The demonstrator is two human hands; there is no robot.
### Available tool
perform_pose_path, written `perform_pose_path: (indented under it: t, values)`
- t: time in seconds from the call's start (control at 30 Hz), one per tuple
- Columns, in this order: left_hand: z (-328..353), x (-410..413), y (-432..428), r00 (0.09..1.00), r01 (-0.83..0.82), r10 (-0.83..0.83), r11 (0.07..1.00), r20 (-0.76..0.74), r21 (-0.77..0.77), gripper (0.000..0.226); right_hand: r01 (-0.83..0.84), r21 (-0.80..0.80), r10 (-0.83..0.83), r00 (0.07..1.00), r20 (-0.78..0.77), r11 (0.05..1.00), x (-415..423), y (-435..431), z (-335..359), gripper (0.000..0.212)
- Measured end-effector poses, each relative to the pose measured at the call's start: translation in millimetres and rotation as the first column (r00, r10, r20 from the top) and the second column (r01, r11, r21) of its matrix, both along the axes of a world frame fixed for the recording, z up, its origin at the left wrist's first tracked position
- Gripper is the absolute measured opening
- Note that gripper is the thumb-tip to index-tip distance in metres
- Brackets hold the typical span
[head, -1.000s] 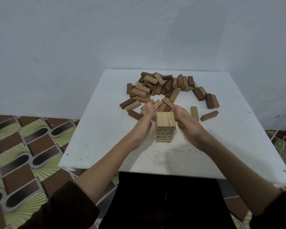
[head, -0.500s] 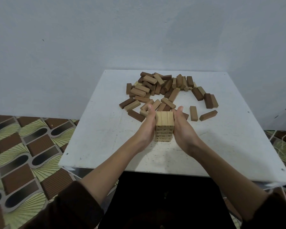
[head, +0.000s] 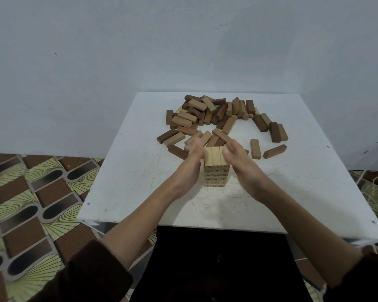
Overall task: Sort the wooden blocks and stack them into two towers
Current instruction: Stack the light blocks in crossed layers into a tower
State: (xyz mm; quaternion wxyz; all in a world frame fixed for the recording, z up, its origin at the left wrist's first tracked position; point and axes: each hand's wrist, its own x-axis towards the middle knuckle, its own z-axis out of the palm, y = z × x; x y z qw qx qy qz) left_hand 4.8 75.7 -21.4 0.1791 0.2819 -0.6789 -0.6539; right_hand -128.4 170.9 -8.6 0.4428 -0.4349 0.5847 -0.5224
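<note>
A short tower of pale wooden blocks (head: pixel 216 168) stands mid-table on the white square table (head: pixel 127 182). The left hand (head: pixel 189 168) and right hand (head: pixel 241 165), grips spread flat, flank its sides. Loose light and dark wooden blocks (head: pixel 214 118) lie scattered behind.

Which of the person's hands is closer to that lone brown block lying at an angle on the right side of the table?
Right. The right hand is beside the tower, nearer the angled block; the left hand is beyond the tower.

Dim, soft, even light; faint shadows; wide-angle bending at edges.
</note>
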Motion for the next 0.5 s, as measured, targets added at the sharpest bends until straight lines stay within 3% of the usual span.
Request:
perform_pose_path:
  t: [0.1,0.23,0.5]
  values:
    - [8,8,-7,0.998,0.053,-0.052,0.998,0.029,-0.046,0.113,-0.022,0.004,0.022,0.982,-0.190,1.000,-14,7,6,0.075]
    - [3,10,-16,0.996,0.090,-0.087,0.979,0.022,-0.181,0.107,-0.048,-0.022,0.037,0.935,-0.353,0.999,-26,8,9,0.082]
    - [1,3,-17,0.998,0.067,-0.069,0.964,0.002,-0.256,0.107,-0.054,-0.002,0.048,0.917,-0.395,0.999,-29,-1,7,0.086]
